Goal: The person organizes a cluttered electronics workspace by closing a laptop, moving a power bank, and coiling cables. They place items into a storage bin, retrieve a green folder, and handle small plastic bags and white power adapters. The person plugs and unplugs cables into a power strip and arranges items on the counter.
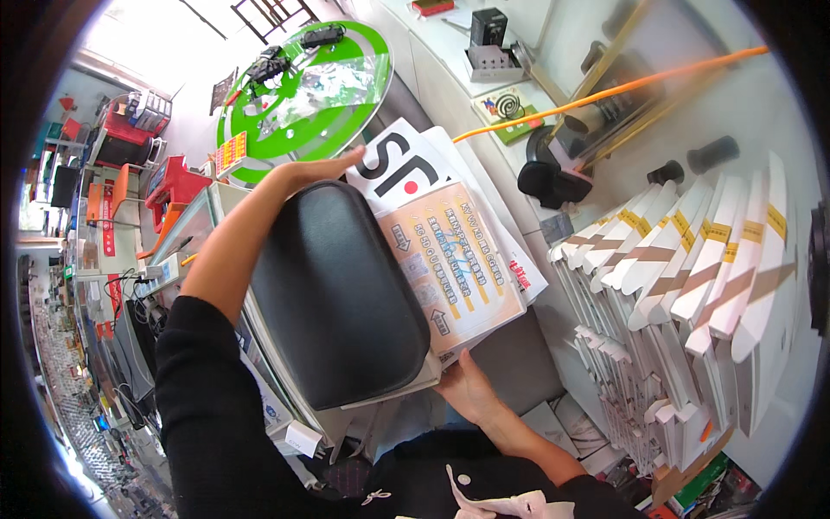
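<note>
Smooth, black leather-look slab (341,294) beside printed paper (458,259)
The slab has a soft sheen; the round green tabletop (372,41) looks glossy, with crinkled clear plastic (346,85) toward its right edge; the sleeve (212,398) is matt black cloth.

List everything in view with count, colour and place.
Cushion: one, black, centre.
Printed sheet: one, peach, beside the cushion.
Lettered sheets: at least two, white, beyond the printed sheet.
Round table: one, green-white, upper left.
Plastic bags: uncountable, clear, on the round table.
Small box: one, black, top, right of centre.
Cord or rod: one, orange, upper right.
Cartons: many, white, right.
Background clutter: uncountable, mixed colours, left.
Left hand: one, bare, at the cushion's far edge.
Right hand: one, bare, at the printed sheet's corner.
Sleeves: two, black, lower edge.
</note>
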Demonstrator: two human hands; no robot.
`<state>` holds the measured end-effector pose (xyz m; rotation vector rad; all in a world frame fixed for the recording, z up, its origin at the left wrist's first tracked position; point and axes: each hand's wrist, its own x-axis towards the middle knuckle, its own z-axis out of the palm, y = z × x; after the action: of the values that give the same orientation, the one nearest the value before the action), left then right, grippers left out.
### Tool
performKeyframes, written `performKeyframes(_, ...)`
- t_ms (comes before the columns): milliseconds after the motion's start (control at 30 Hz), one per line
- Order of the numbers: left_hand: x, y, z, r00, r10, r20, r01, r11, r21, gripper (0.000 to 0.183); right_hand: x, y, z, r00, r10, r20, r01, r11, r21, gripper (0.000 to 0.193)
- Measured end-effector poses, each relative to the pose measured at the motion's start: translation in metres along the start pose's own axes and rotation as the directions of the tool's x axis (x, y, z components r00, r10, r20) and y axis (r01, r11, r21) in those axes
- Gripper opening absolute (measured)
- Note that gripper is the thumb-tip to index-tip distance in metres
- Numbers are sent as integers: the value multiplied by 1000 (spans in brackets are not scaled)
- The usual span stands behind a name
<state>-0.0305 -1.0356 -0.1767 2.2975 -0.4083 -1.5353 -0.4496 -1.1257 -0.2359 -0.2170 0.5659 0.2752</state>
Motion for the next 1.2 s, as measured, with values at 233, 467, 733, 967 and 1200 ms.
performKeyframes(233, -1, 0, 1, 991, -124, -44, 120, 988, -93, 96, 11, -6, 6, 1000, 25, 4, -25, 1000, -1, 83)
performKeyframes(467, 9, -18, 0, 995, -67, -68, 74, 992, 105, 98, 11, -6, -3, 999, -3, 38, 4, 1000, -18, 73)
performKeyframes(733, 6, -25, -53, 855, 204, -476, 120, 816, 566, 67, 5, -23, -4, 971, 84, -224, -121, 980, -158, 34)
performKeyframes(967, -159, -8, -1, 576, 491, -653, -327, 871, 366, 41, 2, -21, 11, 987, -16, -162, -51, 917, -396, 33)
performKeyframes(1200, -290, -37, 177, 347, 404, -846, -506, 841, 194, 26, 5, -35, 3, 980, 97, -172, -174, 837, -519, 39)
